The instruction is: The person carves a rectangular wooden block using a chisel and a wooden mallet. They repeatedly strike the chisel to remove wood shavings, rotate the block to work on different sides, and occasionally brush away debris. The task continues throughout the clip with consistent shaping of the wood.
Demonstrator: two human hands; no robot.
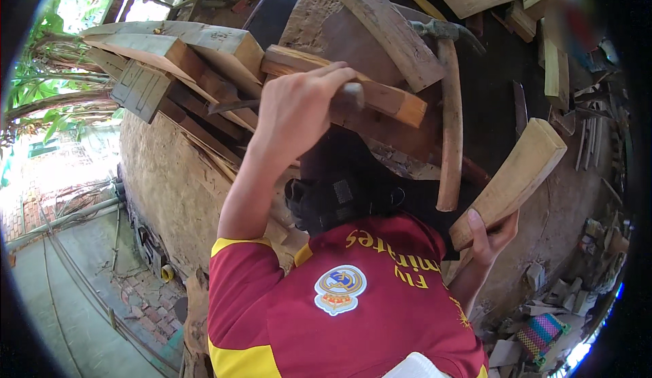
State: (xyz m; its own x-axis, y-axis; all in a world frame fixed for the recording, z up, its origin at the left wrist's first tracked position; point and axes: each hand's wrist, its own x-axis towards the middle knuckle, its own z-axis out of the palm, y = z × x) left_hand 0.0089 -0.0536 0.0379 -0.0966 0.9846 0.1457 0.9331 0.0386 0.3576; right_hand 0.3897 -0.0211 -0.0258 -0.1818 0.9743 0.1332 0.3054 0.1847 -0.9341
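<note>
Down low, nearest, is the red and yellow shirt (353, 310). Right of the shirt, the right hand (490, 237) is closed around the bottom end of a pale wood block (513, 177), which tilts up and away. Above the shirt, the left hand (299, 110) is curled tight around a dark metal tool (238, 105), maybe a chisel, raised over the counter (170, 174). Beyond that hand lie a brown wood bar (380, 96) and a hammer (448, 106). I think the block is being readied for cutting; next it needs a steady spot.
</note>
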